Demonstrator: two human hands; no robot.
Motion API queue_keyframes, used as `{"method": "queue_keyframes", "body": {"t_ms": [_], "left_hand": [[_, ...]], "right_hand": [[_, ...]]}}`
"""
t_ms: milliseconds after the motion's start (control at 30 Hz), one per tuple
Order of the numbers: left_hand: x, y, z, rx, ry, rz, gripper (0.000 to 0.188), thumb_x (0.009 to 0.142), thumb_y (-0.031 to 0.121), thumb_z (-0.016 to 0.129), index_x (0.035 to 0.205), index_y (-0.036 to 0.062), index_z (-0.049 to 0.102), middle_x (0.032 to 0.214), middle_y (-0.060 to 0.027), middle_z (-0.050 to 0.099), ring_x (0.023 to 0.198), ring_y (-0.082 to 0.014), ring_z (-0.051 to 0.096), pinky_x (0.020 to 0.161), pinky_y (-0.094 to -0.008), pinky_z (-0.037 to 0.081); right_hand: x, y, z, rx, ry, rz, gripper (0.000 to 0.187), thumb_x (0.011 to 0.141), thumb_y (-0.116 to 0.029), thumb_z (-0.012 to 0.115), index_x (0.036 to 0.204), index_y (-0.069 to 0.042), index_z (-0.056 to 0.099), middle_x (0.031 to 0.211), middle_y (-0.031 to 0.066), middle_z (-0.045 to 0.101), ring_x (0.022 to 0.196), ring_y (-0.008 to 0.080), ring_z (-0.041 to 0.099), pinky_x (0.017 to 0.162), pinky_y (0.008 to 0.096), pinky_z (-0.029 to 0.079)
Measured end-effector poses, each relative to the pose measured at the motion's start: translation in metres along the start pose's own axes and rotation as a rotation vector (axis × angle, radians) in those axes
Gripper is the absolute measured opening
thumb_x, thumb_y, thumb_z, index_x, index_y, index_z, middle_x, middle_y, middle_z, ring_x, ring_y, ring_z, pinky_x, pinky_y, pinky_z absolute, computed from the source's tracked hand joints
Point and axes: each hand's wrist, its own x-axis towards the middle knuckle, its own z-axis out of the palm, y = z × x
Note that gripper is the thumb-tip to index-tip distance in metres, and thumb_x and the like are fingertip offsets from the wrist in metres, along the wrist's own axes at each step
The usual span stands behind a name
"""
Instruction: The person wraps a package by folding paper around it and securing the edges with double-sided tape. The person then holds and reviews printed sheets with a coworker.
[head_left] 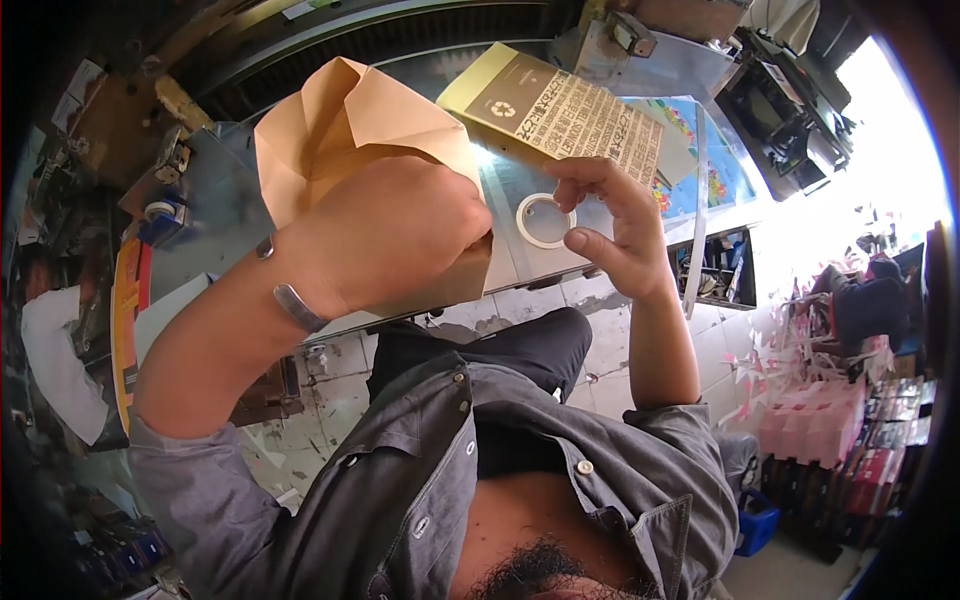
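A brown paper bag [400, 110], its folds standing up at the far side, lies on the glass-topped table in front of me. My left hand [420, 225] is closed in a fist over the bag's near part. Its fingertips are mostly hidden, and the bag's lower edge shows beneath it. To the right, my right hand [615, 220] is raised, fingers curved and thumb apart, with nothing visible in it. A roll of tape [523, 232], pale and ring-shaped, lies beside its thumb, partly covered by the hand in this view.
Flat printed paper bags [545, 100] in brown and gold lie at the back of the table [215, 165]. A blue tape dispenser [162, 222] stands at the left. An open drawer [735, 270] with small items juts out at the right. Pink paper bundles [815, 420] sit farther right.
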Motion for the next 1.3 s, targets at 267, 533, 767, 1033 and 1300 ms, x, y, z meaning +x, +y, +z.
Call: {"method": "queue_keyframes", "body": {"t_ms": [267,533,767,1033,1300], "left_hand": [[0.005,0.011,-0.007,0.09,-0.079,-0.048,0.019,0.097,0.019,0.064,0.088,0.0062,0.074,0.09,-0.0121,0.073,0.085,-0.0342,0.073,0.075,-0.0442,0.059],[0.001,0.013,-0.001,0.059,-0.012,-0.072,0.017,0.097,0.018,0.064,0.089,0.006,0.073,0.089,-0.0115,0.072,0.083,-0.0333,0.073,0.076,-0.0446,0.06],[-0.004,0.0,0.001,-0.016,0.082,-0.042,0.015,0.094,0.02,0.069,0.096,0.0077,0.077,0.088,-0.0117,0.073,0.081,-0.0338,0.073,0.074,-0.0432,0.058],[-0.005,0.008,0.006,-0.013,0.063,-0.058,0.015,0.091,0.021,0.072,0.097,0.0085,0.078,0.089,-0.0099,0.074,0.082,-0.0327,0.073,0.073,-0.0425,0.058],[-0.013,0.016,0.018,0.094,0.214,-0.056,0.012,0.091,0.017,0.072,0.097,0.0089,0.065,0.09,-0.0089,0.065,0.079,-0.0302,0.07,0.066,-0.0394,0.057]], "right_hand": [[-0.01,0.008,-0.005,0.016,0.08,0.053,0.063,0.084,-0.038,0.085,0.13,0.001,0.069,0.101,0.0067,0.069,0.095,0.0177,0.065,0.09,0.0339,0.053],[-0.014,0.008,-0.004,0.061,0.117,0.067,0.067,0.084,-0.044,0.084,0.13,0.003,0.069,0.101,0.0063,0.068,0.095,0.0174,0.063,0.09,0.0333,0.052],[-0.024,0.004,-0.01,0.051,0.143,0.076,0.067,0.086,-0.045,0.082,0.129,0.004,0.067,0.101,0.0062,0.067,0.095,0.017,0.061,0.09,0.0325,0.047],[-0.031,0.01,-0.01,0.063,0.148,0.079,0.067,0.088,-0.043,0.079,0.13,0.006,0.065,0.1,0.0061,0.065,0.094,0.0168,0.059,0.09,0.0322,0.046],[-0.035,0.014,-0.012,0.127,0.178,0.098,0.065,0.09,-0.041,0.08,0.13,0.007,0.064,0.101,0.0064,0.064,0.096,0.0161,0.057,0.09,0.0323,0.046]]}}
